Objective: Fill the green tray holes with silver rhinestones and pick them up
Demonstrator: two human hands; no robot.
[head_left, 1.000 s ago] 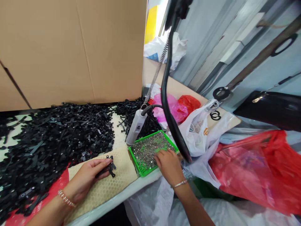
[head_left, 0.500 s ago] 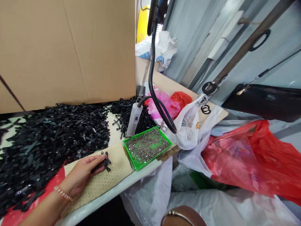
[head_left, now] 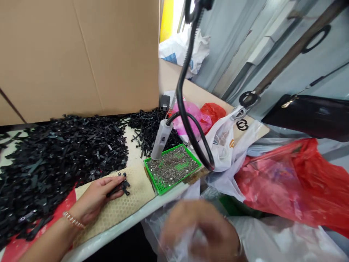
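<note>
A broad heap of small, narrow black parts with ringed ends [head_left: 73, 153] fills the left of the workbench in my remote head view, piled below a tall tan cardboard panel [head_left: 81, 58]. At its near edge I see a glossy red plastic sheet [head_left: 67, 205], partly covered by the heap. Just right of that, the left hand [head_left: 99, 196], a beaded bracelet at its wrist, has thumb and fingers clamped on a few slim black ring-ended pieces [head_left: 125, 185]. I place those pieces over a flat beige honeycomb-patterned mat [head_left: 136, 185], their free ends jutting past the fingertips toward the right. Behind the mat sits a second, smaller black heap [head_left: 147, 125].

Before it, a pale grey cylindrical tool [head_left: 162, 140] hangs nearly upright at the far left corner of a bright green, rectangular plastic tray [head_left: 160, 188]; whether the two touch, I cannot tell. Small silvery metal bits [head_left: 169, 167] cover much of the tray's floor. The right hand [head_left: 215, 225], blurred and curled, hovers in the near foreground, clear of the tray; from here I cannot tell whether its fingers meet or hold anything. At far right lies a translucent red plastic bag [head_left: 272, 182].
</note>
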